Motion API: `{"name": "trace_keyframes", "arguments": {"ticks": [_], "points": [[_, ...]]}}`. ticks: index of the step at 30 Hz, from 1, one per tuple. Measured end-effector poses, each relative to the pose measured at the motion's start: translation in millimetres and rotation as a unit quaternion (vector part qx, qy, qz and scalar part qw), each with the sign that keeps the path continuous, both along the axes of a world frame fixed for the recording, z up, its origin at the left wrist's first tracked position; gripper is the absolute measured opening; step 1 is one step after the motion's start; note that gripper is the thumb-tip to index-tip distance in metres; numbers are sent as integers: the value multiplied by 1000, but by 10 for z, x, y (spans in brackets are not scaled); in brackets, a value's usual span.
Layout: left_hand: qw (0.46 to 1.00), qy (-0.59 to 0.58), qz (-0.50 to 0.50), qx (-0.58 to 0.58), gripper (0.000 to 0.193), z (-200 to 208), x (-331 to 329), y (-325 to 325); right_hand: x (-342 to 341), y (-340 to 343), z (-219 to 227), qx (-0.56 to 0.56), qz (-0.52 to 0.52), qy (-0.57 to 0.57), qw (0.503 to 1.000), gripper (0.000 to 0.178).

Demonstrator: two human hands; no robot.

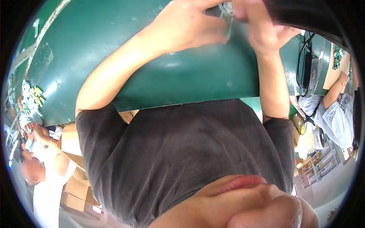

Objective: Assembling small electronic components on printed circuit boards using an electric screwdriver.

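Both my hands are brought together at the top edge of the view, over a green tabletop. A small, pale, clear-looking round part with a thin see-through strip sits between them; its exact kind cannot be made out. My left hand has its fingers bent toward the part, some of them smeared by motion, and one finger reaches up to it. My right hand is closed, its fingertips pressed against the part's right side. The upper ends of both hands are cut off by the frame.
A black object fills the top right, beside a black power adapter with cables. Small white and green parts are heaped at the left table edge. Other people sit at both sides; cardboard boxes stand behind at lower left.
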State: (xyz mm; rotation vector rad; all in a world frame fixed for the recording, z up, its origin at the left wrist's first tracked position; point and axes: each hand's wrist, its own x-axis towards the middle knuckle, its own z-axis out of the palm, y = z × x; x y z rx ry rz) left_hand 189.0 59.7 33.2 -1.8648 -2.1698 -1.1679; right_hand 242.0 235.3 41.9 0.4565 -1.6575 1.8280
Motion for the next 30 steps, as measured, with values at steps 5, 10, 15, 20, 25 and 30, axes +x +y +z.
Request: {"name": "trace_keyframes", "arguments": {"ticks": [5,10,15,20,25,30], "points": [[998,-16,44,-29,22,-90,38,-36,8,93,-99,75,-19,18,997,70],[998,11,40,-42,22,-29,50,9,19,44,-50,6,-17,-1,1000,78],[999,12,37,-33,26,-12,47,17,-19,104,-248,37,19,44,998,75],[998,25,42,-42,31,-4,50,18,23,31,-235,-19,26,17,999,64],[997,34,52,-38,31,45,47,46,56,110,-94,83,-59,45,994,61],[973,98,173,-115,22,301,-376,-58,101,93,5,-65,-30,36,997,62]]}}
